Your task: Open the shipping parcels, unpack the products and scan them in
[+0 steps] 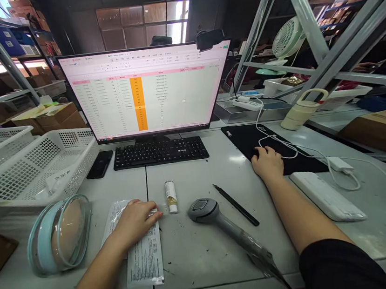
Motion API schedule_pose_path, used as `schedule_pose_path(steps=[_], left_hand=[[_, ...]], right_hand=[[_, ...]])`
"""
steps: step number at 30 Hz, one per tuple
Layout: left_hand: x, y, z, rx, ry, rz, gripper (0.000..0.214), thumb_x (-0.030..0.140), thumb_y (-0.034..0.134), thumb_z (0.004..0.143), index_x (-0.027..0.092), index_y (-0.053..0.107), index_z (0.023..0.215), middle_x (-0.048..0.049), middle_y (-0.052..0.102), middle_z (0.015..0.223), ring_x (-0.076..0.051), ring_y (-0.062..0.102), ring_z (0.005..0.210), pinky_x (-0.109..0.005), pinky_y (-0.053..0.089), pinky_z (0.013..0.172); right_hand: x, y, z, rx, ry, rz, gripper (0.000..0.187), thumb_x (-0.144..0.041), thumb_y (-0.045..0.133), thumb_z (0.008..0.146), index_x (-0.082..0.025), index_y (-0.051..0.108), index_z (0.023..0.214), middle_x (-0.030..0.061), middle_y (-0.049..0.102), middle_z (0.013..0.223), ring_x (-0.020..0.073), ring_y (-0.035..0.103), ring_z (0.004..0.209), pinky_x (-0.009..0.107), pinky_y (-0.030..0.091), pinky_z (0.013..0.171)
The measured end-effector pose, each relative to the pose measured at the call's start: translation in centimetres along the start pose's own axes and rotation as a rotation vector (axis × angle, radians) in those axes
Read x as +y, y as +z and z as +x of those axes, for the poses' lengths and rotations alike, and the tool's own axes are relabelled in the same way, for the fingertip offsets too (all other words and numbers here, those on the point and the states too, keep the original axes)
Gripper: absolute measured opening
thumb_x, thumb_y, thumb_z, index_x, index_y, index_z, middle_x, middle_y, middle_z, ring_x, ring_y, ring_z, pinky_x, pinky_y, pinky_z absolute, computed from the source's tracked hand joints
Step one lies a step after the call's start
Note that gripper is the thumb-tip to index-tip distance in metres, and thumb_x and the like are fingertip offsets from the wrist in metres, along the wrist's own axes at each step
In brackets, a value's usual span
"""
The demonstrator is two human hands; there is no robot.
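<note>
My left hand (137, 221) lies palm down on silver printed sachets (144, 260), its thumb stretched toward a small white-labelled bottle (171, 196) without touching it. On the black mouse pad (237, 134) rests my right hand (268, 162). Its fingers are curled downward, and whatever may be under the palm is hidden. Between my arms lie a grey barcode scanner (237, 233) and a black pen (236, 205). A clear pouch with light-blue trim (40, 250) stands to the left of my left hand.
A monitor (169, 96) showing a spreadsheet stands behind a black keyboard (160, 152). White baskets (37, 166) and a black phone (100, 165) are at the left. To the right are a white power bank-like block (328, 196), a charging cable, a cream tumbler (299, 111) and metal frame bars.
</note>
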State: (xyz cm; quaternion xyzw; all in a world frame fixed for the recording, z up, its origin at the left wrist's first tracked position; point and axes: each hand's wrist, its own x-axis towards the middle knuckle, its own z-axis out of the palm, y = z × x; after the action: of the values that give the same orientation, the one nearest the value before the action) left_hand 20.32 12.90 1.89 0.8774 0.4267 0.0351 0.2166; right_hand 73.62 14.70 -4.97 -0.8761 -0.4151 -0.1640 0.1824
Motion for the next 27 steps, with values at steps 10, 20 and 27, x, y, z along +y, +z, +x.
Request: schedule_pose_path(steps=[10, 20, 27], left_hand=[[0.03, -0.02, 0.01, 0.01, 0.011, 0.009, 0.034, 0.044, 0.047, 0.104, 0.022, 0.072, 0.101, -0.0067, 0.077, 0.094, -0.029, 0.066, 0.095, -0.041, 0.044, 0.093], [0.28, -0.33, 0.04, -0.016, -0.006, 0.019, 0.033, 0.044, 0.047, 0.104, 0.023, 0.072, 0.102, -0.0066, 0.077, 0.096, -0.029, 0.066, 0.099, -0.041, 0.044, 0.096], [0.23, -0.25, -0.13, -0.003, -0.007, -0.018, 0.034, 0.045, 0.045, 0.104, 0.023, 0.071, 0.099, -0.0059, 0.077, 0.097, -0.028, 0.067, 0.098, -0.041, 0.044, 0.098]], right_hand=[[0.21, 0.29, 0.04, 0.021, -0.018, 0.004, 0.05, -0.031, 0.042, 0.099, -0.012, 0.066, 0.138, 0.0228, 0.052, 0.149, 0.0407, 0.053, 0.122, 0.052, 0.045, 0.099], [0.26, 0.28, -0.13, 0.033, -0.024, 0.004, 0.05, -0.031, 0.042, 0.1, -0.013, 0.066, 0.139, 0.0222, 0.053, 0.149, 0.0402, 0.054, 0.123, 0.052, 0.045, 0.099], [0.32, 0.25, -0.11, 0.017, -0.026, 0.01, 0.05, -0.032, 0.043, 0.099, -0.012, 0.065, 0.14, 0.023, 0.052, 0.15, 0.0405, 0.053, 0.124, 0.053, 0.044, 0.102]])
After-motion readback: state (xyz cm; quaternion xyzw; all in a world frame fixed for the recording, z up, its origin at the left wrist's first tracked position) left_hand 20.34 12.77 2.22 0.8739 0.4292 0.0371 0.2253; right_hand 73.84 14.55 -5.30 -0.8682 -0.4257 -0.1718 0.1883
